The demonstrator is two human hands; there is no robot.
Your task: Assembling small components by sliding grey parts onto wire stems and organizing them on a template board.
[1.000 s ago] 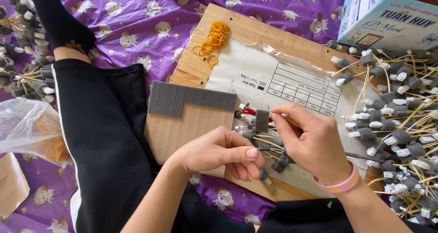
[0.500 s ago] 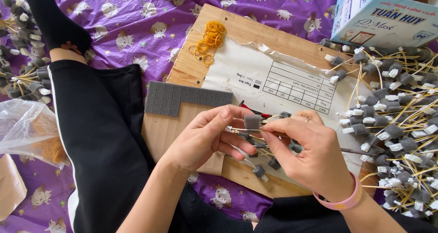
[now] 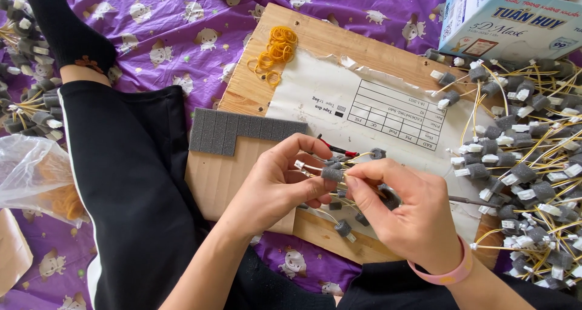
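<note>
Purple patterned sheet under wooden board [image 3: 339, 43] | your left hand [image 3: 276, 188] and right hand [image 3: 406, 216] both pinch the grey foam piece [image 3: 331, 173] on thin wires above the board | yellow rubber bands [image 3: 276, 52] far side.

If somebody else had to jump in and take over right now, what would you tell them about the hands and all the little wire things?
Left hand: pinches a small bunch of thin wires with grey foam caps over the wooden board.
Right hand: fingertips grip the same bunch from the other side.
Nearby: grey foam strip on the cardboard piece, orange rubber bands at the board's far end, loose capped wires under the hands.
Done: a large heap of capped wires lies to the right, and more lie at the far left.
Left: the bunch in hand has no rubber band on it that shows.
</note>
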